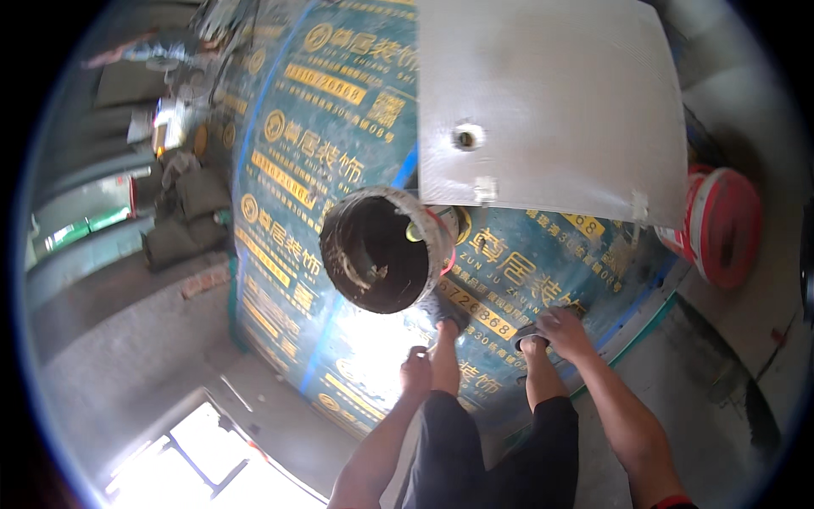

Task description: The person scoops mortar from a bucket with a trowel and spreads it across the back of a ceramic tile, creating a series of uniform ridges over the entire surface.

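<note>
One open bucket, dark residue inside, red bucket well apart

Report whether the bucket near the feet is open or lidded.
Open: the bucket has no lid, and its dark, smeared inside wall shows.

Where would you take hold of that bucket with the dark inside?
I'd probably grip the bucket by opposite sides of its rim, with left hand and right hand, coming from the near side. Its round mouth is open, leaving an exposed edge to curl around, while the grey board crowds its far right. No handle shows clearly.
</note>
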A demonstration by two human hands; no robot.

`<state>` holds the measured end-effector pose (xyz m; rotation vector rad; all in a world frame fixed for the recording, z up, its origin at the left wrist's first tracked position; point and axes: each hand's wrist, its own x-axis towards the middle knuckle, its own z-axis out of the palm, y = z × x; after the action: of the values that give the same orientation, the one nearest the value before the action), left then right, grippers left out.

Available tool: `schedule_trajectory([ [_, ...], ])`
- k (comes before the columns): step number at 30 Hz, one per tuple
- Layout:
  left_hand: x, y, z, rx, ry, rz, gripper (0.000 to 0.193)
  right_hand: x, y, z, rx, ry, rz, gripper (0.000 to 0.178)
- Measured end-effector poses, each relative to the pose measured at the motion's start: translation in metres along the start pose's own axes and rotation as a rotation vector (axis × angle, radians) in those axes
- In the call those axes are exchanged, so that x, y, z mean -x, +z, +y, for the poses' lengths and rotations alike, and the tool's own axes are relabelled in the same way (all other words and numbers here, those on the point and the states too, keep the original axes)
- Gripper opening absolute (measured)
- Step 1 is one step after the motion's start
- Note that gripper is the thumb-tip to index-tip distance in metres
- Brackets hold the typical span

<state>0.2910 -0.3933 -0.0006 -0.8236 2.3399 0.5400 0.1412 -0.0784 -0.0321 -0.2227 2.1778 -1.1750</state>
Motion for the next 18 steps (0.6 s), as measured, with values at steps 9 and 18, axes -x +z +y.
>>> schedule_trajectory([
  [9,-0.051,-0.029,-0.103,0.673,-0.316,-0.007,0.034,-0.188,0.158,-0.215,0.817,-0.541,0.03,0.025],
  [18,-0.079,-0.088,-0.13,1.021,-0.244,-0.18,0.028,-0.299,0.206,-0.14,1.523,0.037,-0.247,0.025],
])
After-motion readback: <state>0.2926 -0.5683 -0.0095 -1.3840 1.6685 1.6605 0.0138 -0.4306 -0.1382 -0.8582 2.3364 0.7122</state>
